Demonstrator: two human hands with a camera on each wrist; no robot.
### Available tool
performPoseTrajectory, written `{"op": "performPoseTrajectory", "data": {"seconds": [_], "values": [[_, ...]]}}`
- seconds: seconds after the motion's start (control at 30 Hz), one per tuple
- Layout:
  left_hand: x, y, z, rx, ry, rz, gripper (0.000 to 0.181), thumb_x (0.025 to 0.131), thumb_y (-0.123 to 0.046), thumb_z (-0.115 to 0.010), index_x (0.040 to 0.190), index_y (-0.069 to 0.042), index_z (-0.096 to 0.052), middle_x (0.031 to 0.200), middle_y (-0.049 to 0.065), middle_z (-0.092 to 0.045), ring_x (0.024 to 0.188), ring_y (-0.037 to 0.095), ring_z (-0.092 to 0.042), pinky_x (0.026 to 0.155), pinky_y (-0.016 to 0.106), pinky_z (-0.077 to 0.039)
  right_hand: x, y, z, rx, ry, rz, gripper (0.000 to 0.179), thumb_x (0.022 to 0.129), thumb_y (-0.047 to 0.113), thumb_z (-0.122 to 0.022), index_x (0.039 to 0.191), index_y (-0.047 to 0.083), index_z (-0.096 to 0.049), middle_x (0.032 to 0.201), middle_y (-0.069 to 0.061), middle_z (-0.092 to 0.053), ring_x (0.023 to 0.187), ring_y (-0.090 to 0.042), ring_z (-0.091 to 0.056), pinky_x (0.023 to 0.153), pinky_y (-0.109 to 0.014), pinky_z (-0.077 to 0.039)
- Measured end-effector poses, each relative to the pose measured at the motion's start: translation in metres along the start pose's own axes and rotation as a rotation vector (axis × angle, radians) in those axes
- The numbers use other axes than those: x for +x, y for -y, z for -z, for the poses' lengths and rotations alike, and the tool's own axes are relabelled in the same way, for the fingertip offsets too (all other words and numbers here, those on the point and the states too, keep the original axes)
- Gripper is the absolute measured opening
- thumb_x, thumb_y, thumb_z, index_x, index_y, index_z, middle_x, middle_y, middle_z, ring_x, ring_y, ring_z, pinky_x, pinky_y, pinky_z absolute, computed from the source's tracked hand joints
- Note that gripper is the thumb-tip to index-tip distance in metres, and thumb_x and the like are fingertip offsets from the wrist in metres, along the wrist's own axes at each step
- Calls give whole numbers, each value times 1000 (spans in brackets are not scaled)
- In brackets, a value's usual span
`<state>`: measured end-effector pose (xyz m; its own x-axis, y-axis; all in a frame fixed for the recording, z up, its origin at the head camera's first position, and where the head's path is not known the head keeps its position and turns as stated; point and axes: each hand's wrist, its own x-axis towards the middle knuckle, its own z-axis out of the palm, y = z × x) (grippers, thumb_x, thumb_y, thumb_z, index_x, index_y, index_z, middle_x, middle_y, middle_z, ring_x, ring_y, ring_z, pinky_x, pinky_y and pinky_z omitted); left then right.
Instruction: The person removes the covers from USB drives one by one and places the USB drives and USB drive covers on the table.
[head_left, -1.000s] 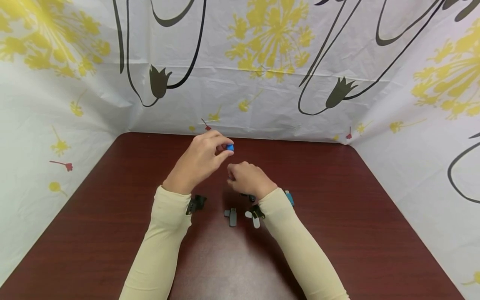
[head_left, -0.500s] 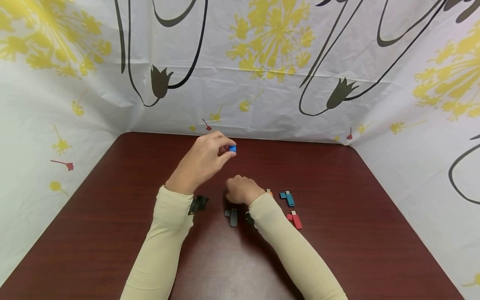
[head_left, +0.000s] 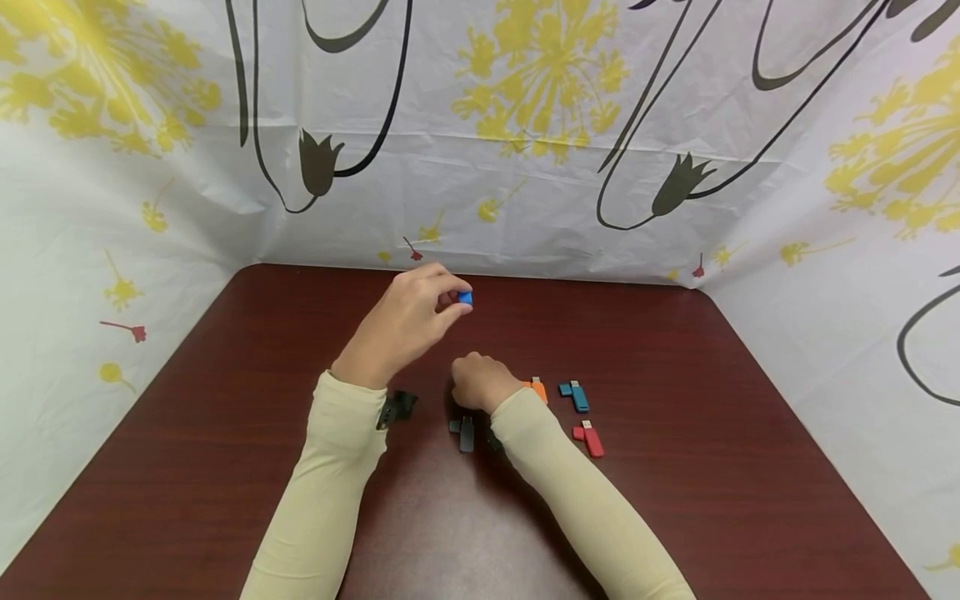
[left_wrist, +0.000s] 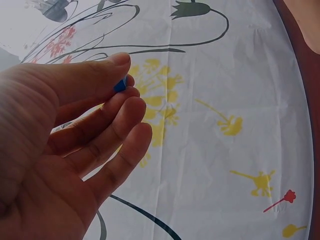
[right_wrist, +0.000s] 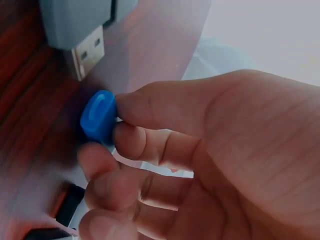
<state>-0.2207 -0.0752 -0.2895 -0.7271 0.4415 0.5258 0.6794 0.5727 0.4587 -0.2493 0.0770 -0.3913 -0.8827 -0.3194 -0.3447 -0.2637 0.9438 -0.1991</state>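
Raised over the far part of the table, my left hand (head_left: 408, 323) pinches a small blue cap (head_left: 465, 297) between thumb and fingertips. In the left wrist view only a sliver of this cap (left_wrist: 120, 85) shows. My right hand (head_left: 482, 383) is low at the table, just beyond a grey USB flash drive (head_left: 467, 434). The right wrist view shows its thumb and finger pinching a blue USB flash drive (right_wrist: 99, 117) by the tabletop, looped end visible. That drive is hidden behind the hand in the head view. The grey drive's cap (head_left: 454, 426) lies beside it.
Orange (head_left: 540, 392), teal (head_left: 580, 397) and red (head_left: 593, 440) USB flash drives lie right of my right forearm, with small caps beside them. A patterned cloth (head_left: 480, 192) borders the dark red table (head_left: 675, 500) at the back and sides.
My right hand has come down and nearer to the grey drive, then stayed almost still. Its forearm now covers the white drive and uncovers the red and orange ones. My left hand barely moved.
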Motion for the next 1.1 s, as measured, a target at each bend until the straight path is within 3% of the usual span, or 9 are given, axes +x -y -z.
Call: {"op": "performPoseTrajectory", "data": {"seconds": [0.13,0.23,0.37,0.47,0.63,0.8,0.87,0.97,1.1], "values": [[0,1,-1,6,-3,0,13,100,-8,-78,111,-2,-81,103,8,-72,89,20,-71,83,34,-61,27,-17,-15,-40,5,17,14,104,14,-60,99,10,-73,94,-11,-67,72,-24,-60,67,-41,-52],[0,1,0,9,-5,1,13,100,-8,-79,111,-2,-81,102,8,-72,89,20,-70,83,34,-60,29,-20,-14,-48,2,27,18,105,16,-59,91,10,-70,86,-10,-64,68,-23,-58,66,-41,-51],[0,2,0,20,8,12,13,99,-10,-79,111,-3,-81,102,8,-72,89,20,-69,82,33,-60,-2,-7,11,0,-34,28,32,108,15,-60,76,10,-63,72,-6,-57,61,-20,-54,63,-37,-50],[0,2,0,29,29,19,15,99,-11,-80,113,-4,-81,102,7,-72,89,20,-69,83,34,-59,-18,-6,24,-7,-99,51,36,109,17,-60,74,12,-61,66,-2,-52,59,-18,-53,62,-36,-49],[1,2,0,34,47,20,17,99,-12,-81,115,-5,-81,101,7,-72,89,20,-69,82,34,-59,-26,-15,39,-19,-168,61,27,110,26,-63,88,13,-70,71,-2,-59,66,-18,-60,67,-39,-51],[1,2,0,51,73,51,18,99,-11,-80,115,-3,-81,100,8,-72,88,21,-67,80,34,-59,-41,-23,57,34,-203,51,22,111,29,-63,113,11,-75,84,-2,-69,72,-18,-66,70,-41,-56],[1,2,0,65,99,79,19,100,-11,-80,116,-2,-80,100,9,-72,89,22,-66,80,34,-59,-48,-25,63,55,-221,50,24,111,29,-62,120,10,-75,85,-1,-69,72,-17,-66,69,-39,-56],[3,2,0,84,168,133,19,101,-11,-78,117,-2,-80,102,10,-73,90,22,-67,82,36,-60,-57,-30,72,77,-254,51,24,111,30,-61,119,10,-74,82,-3,-67,69,-18,-64,65,-37,-52],[3,6,-3,99,312,215,17,103,-8,-74,116,0,-80,104,11,-76,88,20,-69,83,36,-61,-68,-37,81,101,-306,44,22,111,30,-62,113,11,-73,81,-3,-66,67,-19,-62,63,-36,-49]]}}
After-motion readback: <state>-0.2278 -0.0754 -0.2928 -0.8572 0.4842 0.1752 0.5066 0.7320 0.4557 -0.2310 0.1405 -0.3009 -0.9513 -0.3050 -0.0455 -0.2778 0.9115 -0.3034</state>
